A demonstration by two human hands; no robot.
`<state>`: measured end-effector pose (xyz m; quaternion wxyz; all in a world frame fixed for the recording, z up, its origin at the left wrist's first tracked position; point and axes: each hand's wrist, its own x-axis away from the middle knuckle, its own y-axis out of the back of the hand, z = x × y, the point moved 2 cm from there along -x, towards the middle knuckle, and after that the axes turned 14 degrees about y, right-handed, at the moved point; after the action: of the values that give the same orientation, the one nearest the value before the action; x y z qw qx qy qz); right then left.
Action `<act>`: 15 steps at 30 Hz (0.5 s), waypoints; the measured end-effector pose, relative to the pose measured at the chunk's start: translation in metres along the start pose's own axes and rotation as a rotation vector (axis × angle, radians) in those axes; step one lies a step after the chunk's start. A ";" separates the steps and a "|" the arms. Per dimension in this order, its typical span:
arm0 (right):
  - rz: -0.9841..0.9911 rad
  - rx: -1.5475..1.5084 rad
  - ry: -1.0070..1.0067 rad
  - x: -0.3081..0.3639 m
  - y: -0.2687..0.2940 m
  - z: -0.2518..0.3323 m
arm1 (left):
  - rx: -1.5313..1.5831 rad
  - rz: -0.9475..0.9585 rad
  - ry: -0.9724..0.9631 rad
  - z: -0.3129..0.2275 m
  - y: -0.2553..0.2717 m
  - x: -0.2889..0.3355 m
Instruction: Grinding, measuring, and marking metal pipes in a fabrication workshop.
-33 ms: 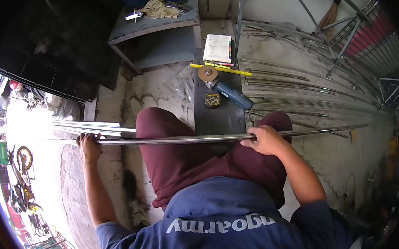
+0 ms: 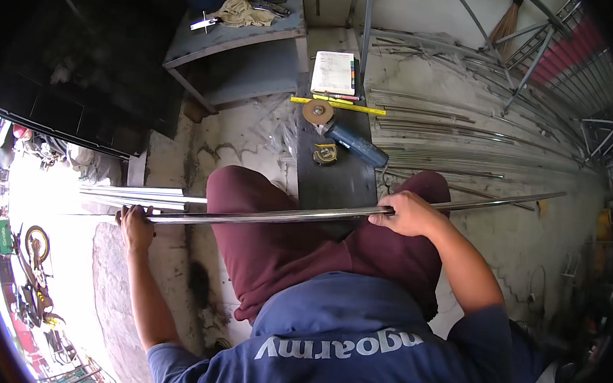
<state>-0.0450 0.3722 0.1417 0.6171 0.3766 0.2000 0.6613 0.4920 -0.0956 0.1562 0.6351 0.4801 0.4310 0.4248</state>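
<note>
A long shiny metal tube (image 2: 270, 219) lies across my thighs from left to right. My left hand (image 2: 136, 229) is wrapped round it beyond my left knee. Over my right thigh, my right hand (image 2: 407, 214) grips the same tube, thumb on the near side. Past my knees, on a dark plank, rests a blue angle grinder (image 2: 357, 147) with a brown disc (image 2: 317, 112). A yellow and black tape measure (image 2: 325, 154) sits beside it. Behind the disc, a yellow ruler (image 2: 357, 109) lies crosswise.
An open notebook (image 2: 334, 72) lies at the plank's far end. A grey metal table (image 2: 235, 40) bearing a cloth (image 2: 244, 11) stands far left. Long metal rods (image 2: 450, 132) cover the floor at right. More bright tubes (image 2: 134, 196) lie by my left hand. Metal frames lean far right.
</note>
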 end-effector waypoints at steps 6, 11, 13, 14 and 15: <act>-0.033 0.089 -0.089 -0.085 0.045 -0.041 | 0.037 0.094 -0.034 -0.005 0.004 0.009; -0.338 0.355 -0.075 -0.202 0.070 -0.115 | 0.029 0.099 -0.005 -0.022 0.025 0.030; -0.446 0.363 -0.079 -0.239 0.065 -0.138 | 0.046 0.105 -0.002 -0.032 0.036 0.044; -0.467 0.368 -0.123 -0.256 0.062 -0.148 | 0.076 0.089 -0.013 -0.037 0.042 0.052; -0.424 0.345 -0.175 -0.273 0.060 -0.158 | 0.111 0.072 -0.031 -0.042 0.048 0.060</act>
<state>-0.2152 0.1305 0.0165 0.6833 0.4814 0.3299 0.4388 0.4617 -0.0196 0.1880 0.5984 0.5363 0.4263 0.4154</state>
